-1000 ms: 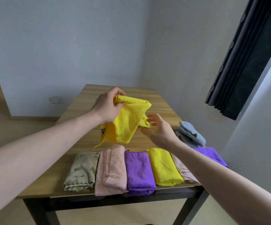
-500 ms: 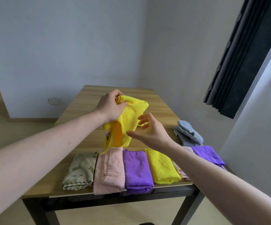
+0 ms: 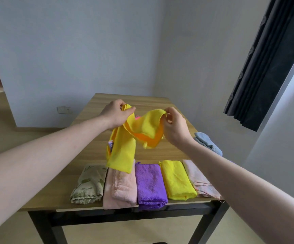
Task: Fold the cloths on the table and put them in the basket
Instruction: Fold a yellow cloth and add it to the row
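Wooden table with folded cloths, pale walls.

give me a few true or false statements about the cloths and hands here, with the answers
1. Both hands hold the same yellow cloth above the table. True: the left hand and the right hand each pinch its top edge.
2. The folded purple cloth lies between a pink cloth and a folded yellow cloth. True.
3. The green leaf-print cloth is at the right end of the row. False: it is at the left end.
4. The blue cloth is stacked on the purple one. False: it lies apart, near the table's right edge.
5. A basket stands on the table. False: no basket is in view.
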Action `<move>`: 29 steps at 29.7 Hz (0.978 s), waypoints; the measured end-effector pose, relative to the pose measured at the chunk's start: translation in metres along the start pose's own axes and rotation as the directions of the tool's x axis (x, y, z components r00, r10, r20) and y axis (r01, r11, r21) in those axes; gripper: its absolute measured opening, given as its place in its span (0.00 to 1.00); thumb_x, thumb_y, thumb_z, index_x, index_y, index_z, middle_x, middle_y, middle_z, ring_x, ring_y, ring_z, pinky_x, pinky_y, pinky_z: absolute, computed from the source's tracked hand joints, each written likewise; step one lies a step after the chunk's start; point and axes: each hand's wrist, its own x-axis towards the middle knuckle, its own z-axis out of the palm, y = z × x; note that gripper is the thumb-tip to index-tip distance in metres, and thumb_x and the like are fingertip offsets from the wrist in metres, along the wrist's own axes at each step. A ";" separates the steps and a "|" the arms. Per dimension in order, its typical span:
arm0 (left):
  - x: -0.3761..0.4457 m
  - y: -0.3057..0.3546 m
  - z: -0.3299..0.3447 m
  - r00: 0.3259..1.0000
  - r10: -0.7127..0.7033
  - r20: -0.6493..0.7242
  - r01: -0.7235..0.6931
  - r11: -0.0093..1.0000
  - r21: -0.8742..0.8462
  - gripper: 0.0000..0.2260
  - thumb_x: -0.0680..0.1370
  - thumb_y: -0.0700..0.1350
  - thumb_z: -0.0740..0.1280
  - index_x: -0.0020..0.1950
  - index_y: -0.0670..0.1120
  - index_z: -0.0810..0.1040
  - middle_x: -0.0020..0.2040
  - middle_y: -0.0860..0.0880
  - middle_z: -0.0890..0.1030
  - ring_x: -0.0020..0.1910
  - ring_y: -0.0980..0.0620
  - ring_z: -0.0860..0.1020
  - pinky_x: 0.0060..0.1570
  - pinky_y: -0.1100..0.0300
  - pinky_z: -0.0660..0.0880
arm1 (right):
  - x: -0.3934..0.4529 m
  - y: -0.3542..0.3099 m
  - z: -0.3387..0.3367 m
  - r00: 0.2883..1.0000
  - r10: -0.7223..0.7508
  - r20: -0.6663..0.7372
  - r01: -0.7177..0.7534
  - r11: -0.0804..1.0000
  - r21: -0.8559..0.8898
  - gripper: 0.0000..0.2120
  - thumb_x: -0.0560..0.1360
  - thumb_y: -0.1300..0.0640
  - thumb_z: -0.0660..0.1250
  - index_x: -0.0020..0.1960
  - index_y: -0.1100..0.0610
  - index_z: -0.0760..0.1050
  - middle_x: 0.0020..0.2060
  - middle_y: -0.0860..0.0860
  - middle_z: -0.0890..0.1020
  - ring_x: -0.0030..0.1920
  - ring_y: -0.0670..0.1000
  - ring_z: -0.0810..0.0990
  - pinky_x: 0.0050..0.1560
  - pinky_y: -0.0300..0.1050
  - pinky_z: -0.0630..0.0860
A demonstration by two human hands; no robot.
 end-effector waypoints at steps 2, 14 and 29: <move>0.000 -0.006 -0.004 1.000 0.014 0.013 -0.015 0.998 0.061 0.26 0.76 0.66 0.68 0.62 0.46 0.77 0.62 0.45 0.80 0.60 0.45 0.77 0.53 0.55 0.73 | 0.010 -0.004 -0.004 0.999 0.046 -0.025 -0.045 0.998 0.032 0.05 0.81 0.60 0.60 0.52 0.55 0.75 0.43 0.50 0.81 0.41 0.53 0.81 0.40 0.44 0.78; 0.005 -0.035 -0.027 0.985 0.023 0.173 -0.050 0.987 0.154 0.24 0.75 0.67 0.67 0.39 0.46 0.82 0.35 0.50 0.78 0.40 0.49 0.77 0.41 0.56 0.71 | 0.041 -0.019 -0.020 0.990 0.137 -0.022 -0.136 0.989 0.066 0.15 0.79 0.60 0.58 0.57 0.51 0.81 0.44 0.55 0.83 0.32 0.53 0.81 0.32 0.49 0.84; -0.007 0.036 -0.016 0.944 0.191 0.270 -0.182 0.982 -0.057 0.22 0.69 0.61 0.79 0.57 0.52 0.81 0.51 0.56 0.82 0.51 0.55 0.81 0.53 0.58 0.78 | 0.066 -0.018 -0.006 0.983 0.142 0.114 -0.137 0.989 -0.051 0.15 0.79 0.42 0.66 0.51 0.53 0.81 0.43 0.51 0.83 0.39 0.52 0.80 0.37 0.46 0.78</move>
